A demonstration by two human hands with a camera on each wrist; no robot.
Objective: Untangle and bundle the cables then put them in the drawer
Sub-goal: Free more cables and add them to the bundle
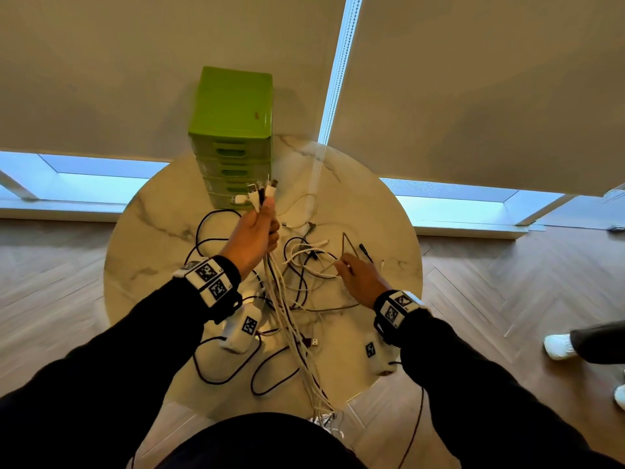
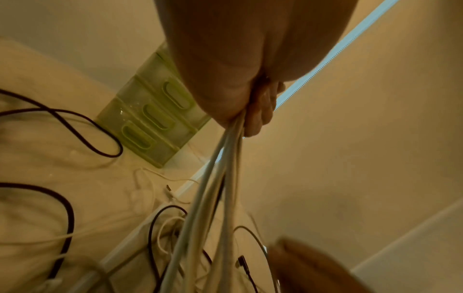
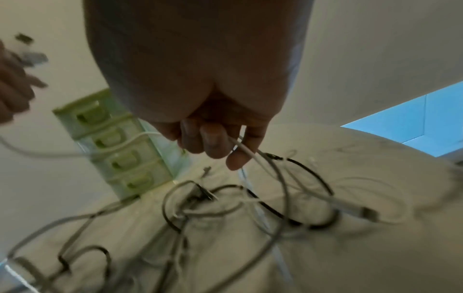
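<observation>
Above the marble table (image 1: 142,238), left hand (image 1: 255,231) grips gathered white cables (image 1: 287,319); right hand (image 3: 213,138) pinches another white cable (image 3: 253,156). Tangle (image 1: 304,265) remains; green drawer unit (image 1: 233,130) closed.

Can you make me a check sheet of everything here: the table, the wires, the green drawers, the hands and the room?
Surface: round marble table, strewn with wires.
Job's things: green drawer tower at the far edge, drawers look closed.
Clutter: nothing seen.
Grippers: left hand raised, grips a bunch of white cables; right hand low, pinches one white cable.
Cables: loose black and white cables tangled on the table.
Surroundings: window blinds, wood floor, another person's white shoe.
</observation>
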